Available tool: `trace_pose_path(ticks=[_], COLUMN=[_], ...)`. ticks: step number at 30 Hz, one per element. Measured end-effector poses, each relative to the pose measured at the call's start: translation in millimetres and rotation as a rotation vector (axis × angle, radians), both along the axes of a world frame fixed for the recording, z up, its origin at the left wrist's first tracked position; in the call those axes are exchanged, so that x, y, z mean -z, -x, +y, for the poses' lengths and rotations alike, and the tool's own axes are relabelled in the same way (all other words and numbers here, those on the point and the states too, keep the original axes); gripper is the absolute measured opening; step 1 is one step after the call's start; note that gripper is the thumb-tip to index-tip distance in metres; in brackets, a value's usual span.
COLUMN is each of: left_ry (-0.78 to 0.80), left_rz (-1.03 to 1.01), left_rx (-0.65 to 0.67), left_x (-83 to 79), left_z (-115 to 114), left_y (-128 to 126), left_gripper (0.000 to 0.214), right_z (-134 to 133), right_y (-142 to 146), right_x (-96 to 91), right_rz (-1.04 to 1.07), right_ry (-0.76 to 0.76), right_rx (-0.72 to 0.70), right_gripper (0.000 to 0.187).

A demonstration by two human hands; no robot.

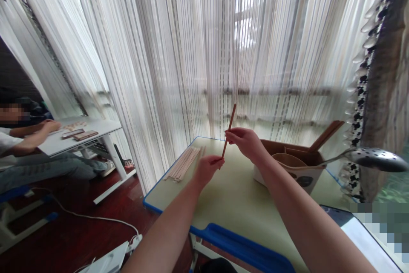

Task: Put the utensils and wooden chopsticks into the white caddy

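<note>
My left hand and my right hand both pinch one thin reddish-brown stick, held nearly upright above the pale green table. The left hand grips its lower end, the right hand its middle. A flat row of several light wooden sticks lies on the table just left of my left hand.
A brown compartment box with a wooden utensil stands right of my right hand. A slotted metal ladle juts in from the right. Sheer curtains hang behind. At the far left a seated person rests arms on a white desk.
</note>
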State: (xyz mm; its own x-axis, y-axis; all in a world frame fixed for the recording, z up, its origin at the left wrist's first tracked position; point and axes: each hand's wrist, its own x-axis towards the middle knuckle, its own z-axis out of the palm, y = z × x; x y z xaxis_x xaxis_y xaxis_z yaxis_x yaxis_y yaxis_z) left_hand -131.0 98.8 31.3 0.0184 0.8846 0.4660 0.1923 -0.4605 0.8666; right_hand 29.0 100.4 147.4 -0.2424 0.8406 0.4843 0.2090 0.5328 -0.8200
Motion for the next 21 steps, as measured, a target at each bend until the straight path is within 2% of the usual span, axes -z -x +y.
trace_pose_path(ticks=[4,7,9,11,13,15,19,21], left_ry=[-0.036,0.002,0.037,0.049,0.02,-0.044,-0.224,-0.307], left_rz=[0.068,0.1,0.061,0.0,-0.015,0.04,0.299,0.425], left_rx=[-0.012,0.022,0.03,0.055,0.109,0.183,0.333,0.376], left_x=[1.5,1.3,-3.1,-14.8,-35.4,-63.6,-125.4,-148.3], left_z=[-0.2,-4.5,-9.3,-14.0,-17.4,-19.0,-16.8,-11.9], left_y=[-0.9,-3.1,-8.3,-17.7,-30.4,-45.1,-79.3,-100.3], left_gripper=[0.029,0.029,0.031,0.033,0.034,0.032,0.027,0.024], right_z=[-4.4,-6.0,-7.7,-11.6,-19.2,-30.5,-56.6,-65.9], right_y=[-13.5,-22.4,-27.9,-36.0,-49.2,-68.3,-115.1,-135.9], right_x=[-12.5,-19.1,-24.2,-32.2,-43.4,-55.8,-73.6,-76.9], right_rz=[0.1,0.128,0.179,0.249,0.329,0.416,0.6,0.656], right_ry=[-0.011,-0.011,-0.027,-0.055,-0.097,-0.154,-0.301,-0.374], right_rx=[-0.024,-0.022,-0.035,-0.04,-0.022,0.008,0.15,0.258], right_gripper=[0.03,0.028,0.026,0.026,0.026,0.027,0.025,0.023])
